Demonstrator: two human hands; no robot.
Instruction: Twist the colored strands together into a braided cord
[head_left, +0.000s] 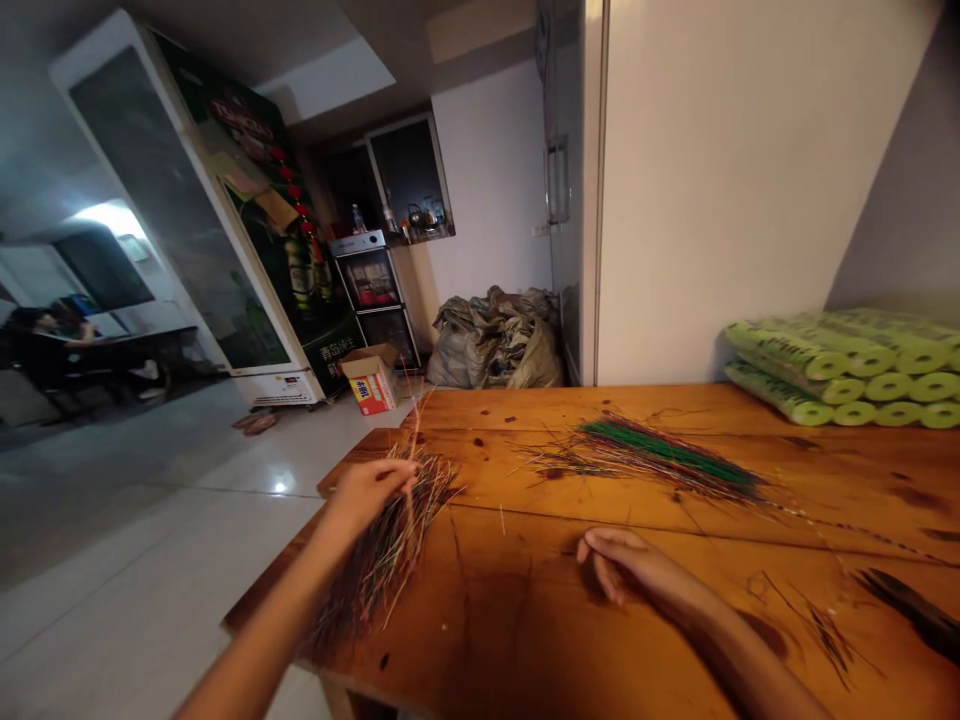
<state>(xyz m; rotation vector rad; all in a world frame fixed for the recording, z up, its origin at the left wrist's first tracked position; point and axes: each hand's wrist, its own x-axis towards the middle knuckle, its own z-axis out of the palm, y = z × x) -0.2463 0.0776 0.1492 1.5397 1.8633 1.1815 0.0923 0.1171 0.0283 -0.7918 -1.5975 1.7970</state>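
You are seeing an orange-brown worktop (517,625) with dark knots. Your loose pile of wires (394,555) is mixing rust, tan and dark tones, and the pinched strands (416,425) are showing pale orange. The bundle (667,455) is showing bright green among reddish-brown. The cord (862,530) is alternating light and dark; the rolls (832,365) are displaying lime green with dark print.

Thin strands (416,425) (tips splayed) approx. upright over multicol. bundle (396,560).

Passage between strand pile (401,540) and green bundle (671,453)
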